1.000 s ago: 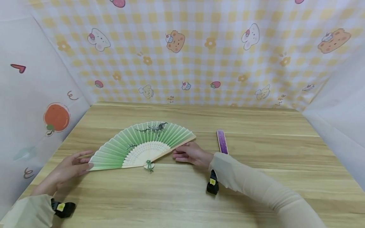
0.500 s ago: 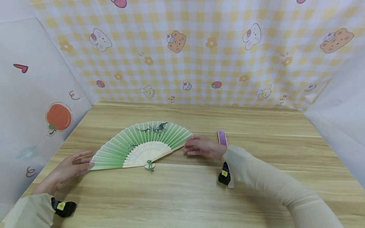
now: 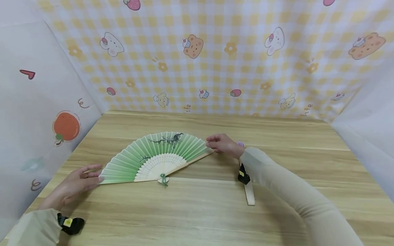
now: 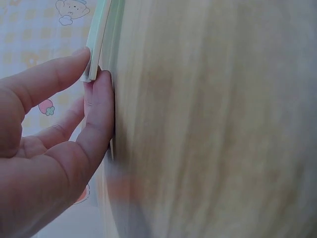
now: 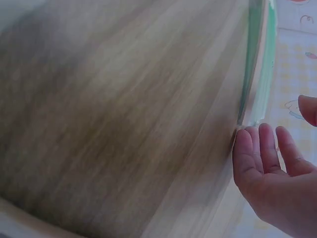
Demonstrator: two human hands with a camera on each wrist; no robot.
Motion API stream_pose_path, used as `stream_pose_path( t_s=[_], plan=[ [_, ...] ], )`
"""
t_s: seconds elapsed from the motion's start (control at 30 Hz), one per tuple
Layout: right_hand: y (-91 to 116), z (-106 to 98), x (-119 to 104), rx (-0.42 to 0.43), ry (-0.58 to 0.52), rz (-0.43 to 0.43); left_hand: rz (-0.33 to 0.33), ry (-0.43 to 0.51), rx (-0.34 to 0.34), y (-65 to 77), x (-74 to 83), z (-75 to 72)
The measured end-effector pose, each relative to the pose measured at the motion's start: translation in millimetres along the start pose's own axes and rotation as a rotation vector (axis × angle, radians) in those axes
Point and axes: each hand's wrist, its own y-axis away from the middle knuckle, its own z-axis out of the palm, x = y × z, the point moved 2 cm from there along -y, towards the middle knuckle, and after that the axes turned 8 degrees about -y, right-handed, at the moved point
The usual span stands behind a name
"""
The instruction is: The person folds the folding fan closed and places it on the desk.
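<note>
A green folding fan (image 3: 123,167) with cream ribs and a dark branch print lies spread on the table, a green tassel (image 3: 163,177) at its pivot. At its left corner my left hand (image 3: 72,186) pinches the edge; the left wrist view shows the thumb on one face of the fan (image 4: 96,54) and fingers against the other. My right hand (image 3: 224,145) is at the right end. There, in the right wrist view, the fingertips (image 5: 268,131) meet the end of the fan (image 5: 260,64), with the thumb held apart.
Under my right forearm lies a narrow purple and cream strip (image 3: 250,196), like a closed fan, mostly covered by the sleeve. A yellow checked cloth (image 3: 212,68) hangs behind the wooden table (image 3: 184,218), and a white cloth (image 3: 37,109) hangs at the left.
My right hand has left the lower side of the fan's right guard and moved right and away to its upper right corner. The left hand keeps its hold at the left corner.
</note>
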Motion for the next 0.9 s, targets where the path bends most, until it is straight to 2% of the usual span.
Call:
stream_pose_path(
  t_s=[0.33, 0.57, 0.9],
  plan=[
    [-8.4, 0.6, -1.7, -0.014, 0.005, -0.016, -0.002, -0.045, 0.018, 0.5, 2.6, -0.8],
    [-16.7, 0.4, -0.3, 0.028, 0.006, 0.022, -0.005, -0.032, 0.025, 0.9, 3.6, 0.1],
    [-14.1, 4.4, -0.1, 0.106, -0.046, 0.064, 0.0, -0.006, 0.031, 0.8, 0.7, 2.1]
  ],
)
